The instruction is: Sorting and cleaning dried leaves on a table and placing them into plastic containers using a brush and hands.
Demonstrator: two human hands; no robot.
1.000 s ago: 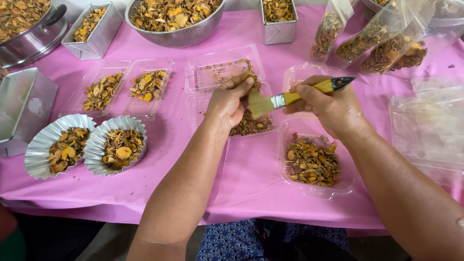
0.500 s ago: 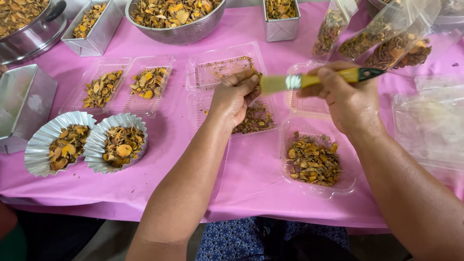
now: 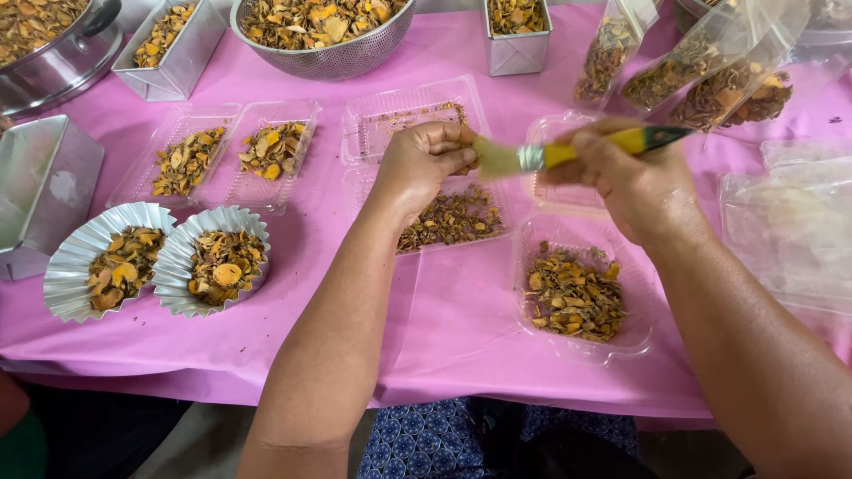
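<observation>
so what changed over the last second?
The right hand swung the yellow-handled brush up from a downward slant to nearly level, bristles at the left hand, which stayed closed by the clear trays. Both grips unchanged; the foil cups and filled trays did not move.

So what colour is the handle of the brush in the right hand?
Yellow, with a dark green tip, on the flat paintbrush held in the right hand; the head view shows it clearly.

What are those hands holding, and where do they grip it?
The right hand holds a paintbrush by its yellow handle. The left hand is closed; what it holds cannot be told.
</observation>
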